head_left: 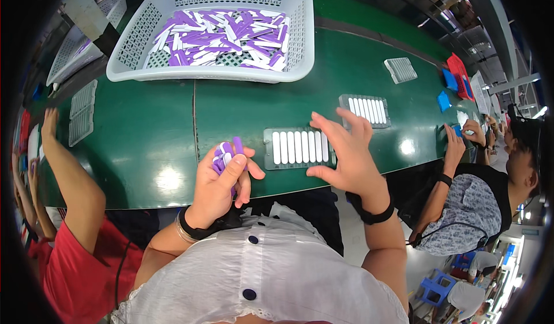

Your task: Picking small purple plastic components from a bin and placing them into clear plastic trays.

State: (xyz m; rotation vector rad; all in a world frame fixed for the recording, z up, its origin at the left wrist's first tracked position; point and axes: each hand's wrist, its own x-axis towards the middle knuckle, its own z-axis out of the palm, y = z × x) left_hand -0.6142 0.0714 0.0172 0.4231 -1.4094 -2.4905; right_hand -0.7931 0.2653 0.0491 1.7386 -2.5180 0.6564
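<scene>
My left hand [216, 182] is closed round a bunch of small purple and white plastic sticks [224, 156], their ends poking up past the thumb. With fingers spread, my right hand [352, 156] hovers at the right end of a clear plastic tray [269, 161]. White sticks [297, 147] lie side by side in that tray, and the hand hides its right edge. Just beyond my right fingers is a second clear tray [388, 122], also holding a row of white sticks [369, 109].
A large white basket [210, 76] of loose purple and white sticks stands at the back of the green table [138, 133]. Other clear trays [82, 113] lie left and far right. People work on both sides; a co-worker's hands [459, 139] hold something blue at the right.
</scene>
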